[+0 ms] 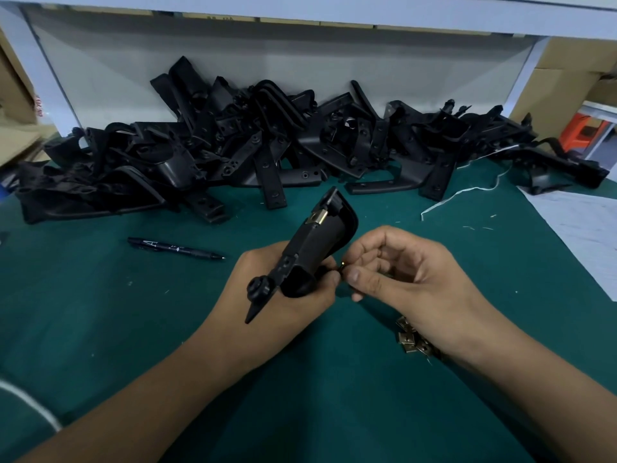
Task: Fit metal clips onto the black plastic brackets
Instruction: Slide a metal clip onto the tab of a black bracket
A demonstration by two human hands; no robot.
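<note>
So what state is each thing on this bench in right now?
Bracket: gripped by left hand, one brass clip already fitted.
Loose clip: pinched by right hand, not yet on.
Spare clips: loose on the green mat.
Bracket pile: heaped behind, untouched.
Pen: lying flat.

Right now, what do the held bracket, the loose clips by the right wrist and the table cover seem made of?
Bracket: matte black moulded plastic, judging by its dull sheen. Loose clips: thin, brassy, glinting sheet metal, apparently. Table cover: dark green, non-reflective, probably a felt-like cloth or mat.
</note>
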